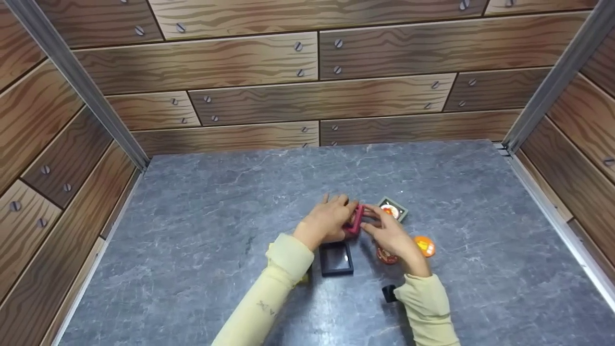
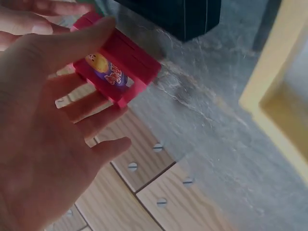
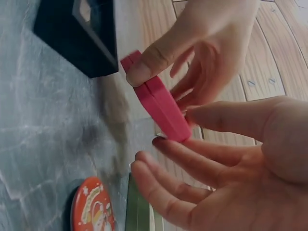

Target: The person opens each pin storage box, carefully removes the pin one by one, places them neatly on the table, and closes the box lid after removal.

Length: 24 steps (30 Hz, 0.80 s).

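A pinkish-red square frame point(image 1: 357, 219) is tilted up on its edge above the tabletop. Inside it, the left wrist view shows a purple and yellow printed picture point(image 2: 107, 71). My left hand point(image 1: 326, 218) grips the frame, thumb on one side and fingers behind. From the other side my right hand point(image 1: 391, 235) pinches the frame's end point(image 3: 178, 132) between thumb and index finger, its other fingers loosely spread. Just below the hands in the head view lies a dark square frame point(image 1: 337, 273). A red round badge point(image 3: 94, 207) lies partly under the right hand.
Behind the right hand is a green frame point(image 1: 402, 214) with a round picture in it. An orange round badge point(image 1: 424, 246) lies right of the right wrist. The left sleeve mostly covers a yellow frame point(image 2: 276, 108). Wood-patterned walls point(image 1: 269, 103) enclose the grey tabletop point(image 1: 202, 216).
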Available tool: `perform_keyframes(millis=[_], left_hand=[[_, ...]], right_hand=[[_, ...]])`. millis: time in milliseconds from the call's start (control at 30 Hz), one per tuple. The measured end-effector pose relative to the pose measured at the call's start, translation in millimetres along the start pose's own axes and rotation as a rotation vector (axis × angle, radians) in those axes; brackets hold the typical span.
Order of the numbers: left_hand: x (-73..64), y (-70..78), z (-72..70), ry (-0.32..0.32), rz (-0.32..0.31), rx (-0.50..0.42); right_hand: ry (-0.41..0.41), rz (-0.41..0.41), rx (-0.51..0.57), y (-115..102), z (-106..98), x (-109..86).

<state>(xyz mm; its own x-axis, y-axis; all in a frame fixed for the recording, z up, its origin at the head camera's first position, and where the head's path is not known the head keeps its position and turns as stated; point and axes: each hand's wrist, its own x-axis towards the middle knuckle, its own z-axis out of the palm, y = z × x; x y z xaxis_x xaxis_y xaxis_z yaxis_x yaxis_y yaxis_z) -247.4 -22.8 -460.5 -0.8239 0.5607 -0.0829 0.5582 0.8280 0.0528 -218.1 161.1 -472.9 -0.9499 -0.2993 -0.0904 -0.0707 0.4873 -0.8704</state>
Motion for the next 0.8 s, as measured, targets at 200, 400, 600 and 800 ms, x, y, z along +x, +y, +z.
perform_keyframes(millis=[200,400,600,800], left_hand=[[-27.6,-2.0,4.5,0.095,-0.013,-0.187],[-53.9,-3.2,4.8,0.193,-0.006,-0.337],[-75.2,-3.8,0.6,0.258,0.018,-0.465],[-93.9,-4.2,-4.7,0.300,0.033,-0.579]], right_hand=[[-0.007,-0.050,0.088,-5,-2,0.2],[-0.094,-0.069,0.191,-9,-4,-2.1],[-0.213,-0.068,0.299,-15,-8,-7.4],[-0.312,-0.086,0.363,-24,-10,-11.4]])
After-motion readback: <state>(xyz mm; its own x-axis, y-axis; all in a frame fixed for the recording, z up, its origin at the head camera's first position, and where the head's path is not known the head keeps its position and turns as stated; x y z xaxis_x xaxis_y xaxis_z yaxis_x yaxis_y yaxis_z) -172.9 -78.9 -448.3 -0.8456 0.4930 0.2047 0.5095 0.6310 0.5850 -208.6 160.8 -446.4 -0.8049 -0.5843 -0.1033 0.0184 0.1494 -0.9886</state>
